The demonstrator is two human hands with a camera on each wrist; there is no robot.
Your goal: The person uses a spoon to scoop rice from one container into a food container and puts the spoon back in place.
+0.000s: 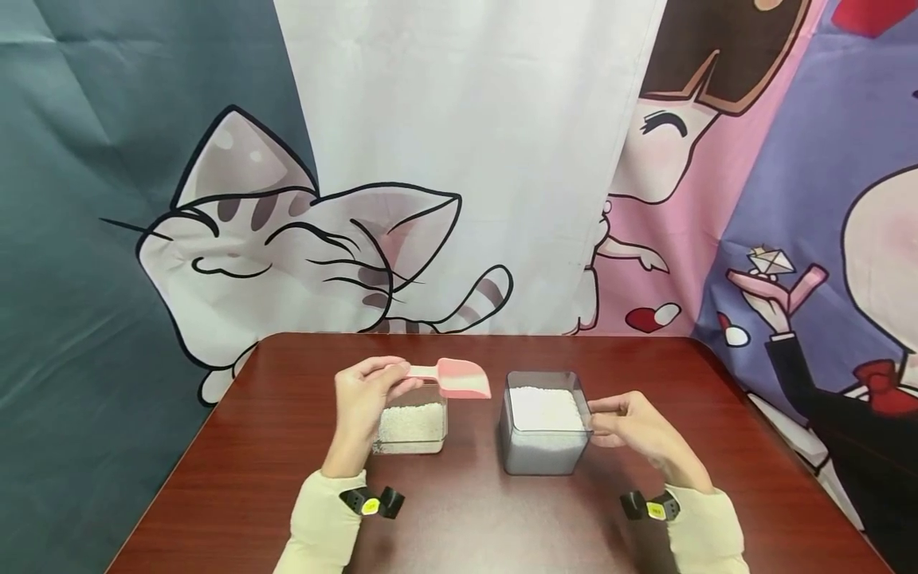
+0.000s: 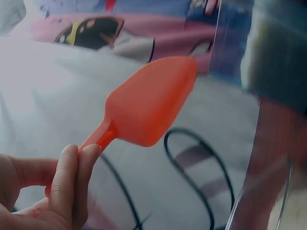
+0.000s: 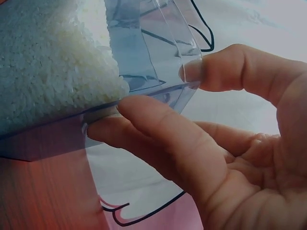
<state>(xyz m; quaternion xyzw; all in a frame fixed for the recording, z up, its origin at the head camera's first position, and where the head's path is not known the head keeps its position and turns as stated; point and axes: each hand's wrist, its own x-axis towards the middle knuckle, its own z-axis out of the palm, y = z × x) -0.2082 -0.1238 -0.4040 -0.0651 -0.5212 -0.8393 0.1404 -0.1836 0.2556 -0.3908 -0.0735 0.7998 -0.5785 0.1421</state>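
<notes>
My left hand (image 1: 362,406) pinches the handle of a pink plastic scoop (image 1: 462,379) between thumb and fingers. In the left wrist view the scoop (image 2: 148,100) looks orange-red, its bowl pointing away from the hand. The scoop is above a small clear box (image 1: 412,448) of pale grains, its bowl reaching past the box's right side. To the right stands a taller smoky-clear container (image 1: 545,454), filled with white rice (image 3: 53,62). My right hand (image 1: 634,430) holds that container's right side near the top, thumb and fingers spread about its corner in the right wrist view.
Both containers stand on a reddish-brown wooden table (image 1: 251,478), with a gap between them. Behind it hangs a cloth backdrop (image 1: 473,119) printed with a cartoon cat and figures. Straps with small black devices circle both wrists, over pale sleeves (image 1: 326,510).
</notes>
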